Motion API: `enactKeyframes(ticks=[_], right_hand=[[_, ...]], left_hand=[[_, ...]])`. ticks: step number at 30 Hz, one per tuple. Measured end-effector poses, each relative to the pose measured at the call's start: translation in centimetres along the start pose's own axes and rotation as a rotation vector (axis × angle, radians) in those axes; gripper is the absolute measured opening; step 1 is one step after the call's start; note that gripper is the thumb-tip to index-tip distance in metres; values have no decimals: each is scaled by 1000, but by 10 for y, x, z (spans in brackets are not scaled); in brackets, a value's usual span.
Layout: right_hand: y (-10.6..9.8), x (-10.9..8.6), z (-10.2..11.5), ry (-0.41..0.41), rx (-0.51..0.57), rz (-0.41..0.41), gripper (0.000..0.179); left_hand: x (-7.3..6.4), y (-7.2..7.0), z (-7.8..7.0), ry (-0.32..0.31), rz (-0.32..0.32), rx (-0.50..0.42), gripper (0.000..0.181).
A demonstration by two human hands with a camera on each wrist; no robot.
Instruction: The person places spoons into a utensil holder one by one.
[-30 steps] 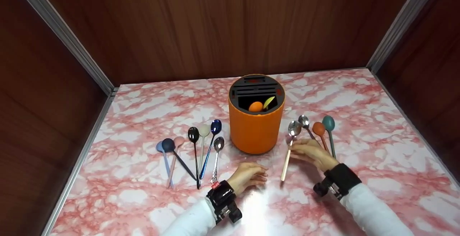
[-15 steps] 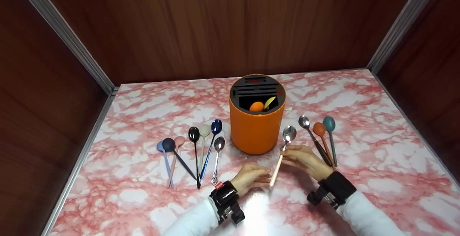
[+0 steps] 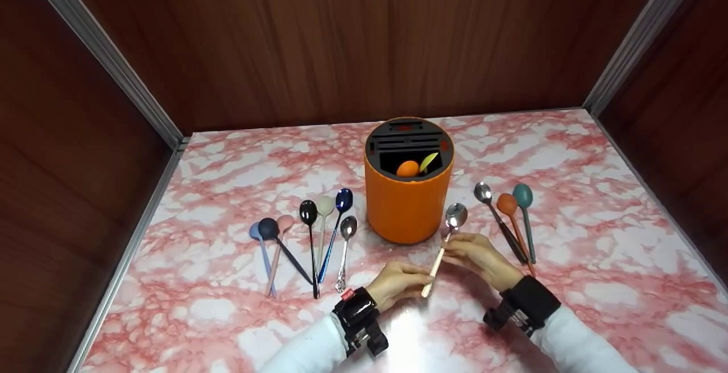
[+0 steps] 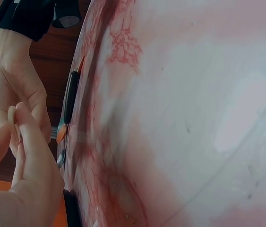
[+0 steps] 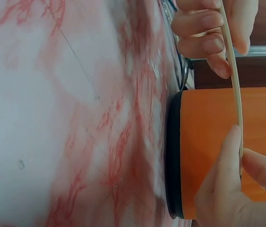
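A spoon with a shiny metal bowl and a cream handle is held between both hands, raised off the table, bowl end away from the person. My right hand pinches the handle just below the bowl with thumb and fingertips. At the handle's lower end, my left hand has its thumb and fingers around the tip, seen close up in the left wrist view. Beyond the spoon stands an orange cylindrical holder with a black slotted top; an orange spoon and a yellow-green one stick out of its large opening.
Left of the holder lie several spoons, among them a black one, a blue one and an ornate silver one. To the right are a dark-handled metal spoon, an orange-brown one and a green one. Wooden panels enclose the marbled table.
My right hand has brought the spoon left and toward the person, off the right-hand group. My left hand has shifted slightly right and now grips the handle's end.
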State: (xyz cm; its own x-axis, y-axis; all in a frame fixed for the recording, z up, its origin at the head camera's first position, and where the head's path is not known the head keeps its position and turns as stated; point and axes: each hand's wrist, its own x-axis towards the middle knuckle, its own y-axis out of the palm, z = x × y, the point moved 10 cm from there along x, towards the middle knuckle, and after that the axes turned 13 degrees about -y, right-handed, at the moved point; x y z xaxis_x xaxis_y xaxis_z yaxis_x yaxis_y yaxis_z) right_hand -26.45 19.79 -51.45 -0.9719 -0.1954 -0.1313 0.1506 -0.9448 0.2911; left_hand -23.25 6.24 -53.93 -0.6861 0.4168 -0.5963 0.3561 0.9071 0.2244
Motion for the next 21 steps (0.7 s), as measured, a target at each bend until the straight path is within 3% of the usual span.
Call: enactKeyframes(ticks=[13,21], right_hand=[[5,-3,4,5,-16,-13,11],[7,-6,17,-7,-25,-8,12]], left_hand=[[-5,-2,-3,3,-35,34,26],[-12,1,-14,29,-45,62,26]])
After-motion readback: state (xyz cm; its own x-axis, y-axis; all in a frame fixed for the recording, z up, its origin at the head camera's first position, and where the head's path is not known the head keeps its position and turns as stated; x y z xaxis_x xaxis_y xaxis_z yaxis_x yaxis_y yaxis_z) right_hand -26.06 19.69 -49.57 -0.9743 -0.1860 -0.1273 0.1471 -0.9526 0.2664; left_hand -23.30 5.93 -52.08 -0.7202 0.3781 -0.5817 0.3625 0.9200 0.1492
